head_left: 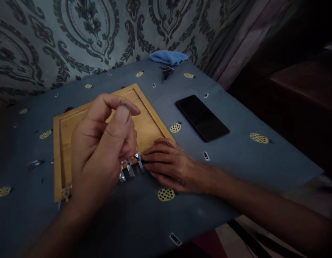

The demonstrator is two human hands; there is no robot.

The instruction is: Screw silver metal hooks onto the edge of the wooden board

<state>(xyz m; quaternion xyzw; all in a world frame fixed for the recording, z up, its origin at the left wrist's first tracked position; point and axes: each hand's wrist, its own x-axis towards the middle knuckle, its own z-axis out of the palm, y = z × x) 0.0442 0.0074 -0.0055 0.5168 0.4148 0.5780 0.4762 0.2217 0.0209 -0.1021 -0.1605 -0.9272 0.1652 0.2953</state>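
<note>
A wooden framed panel [147, 122] lies on the table, partly hidden behind my left hand [109, 129]. That hand is raised above the panel with its fingers curled and thumb against the index finger; anything in the pinch is too small to make out. My right hand [173, 165] rests at the panel's near right corner, fingers stretched out and close together. By its fingertips, several small silver metal fittings [130, 168] line the near edge, their strips sticking out past the wood. Another metal fitting [66, 193] sits at the near left corner.
A black phone [202, 118] lies right of the panel. Farther back are dark keys [167, 71] and a blue cloth [168, 57] against the patterned wall covering [101, 32]. A loose shiny metal piece [35, 164] lies at left on the blue pineapple-print tablecloth [235, 161].
</note>
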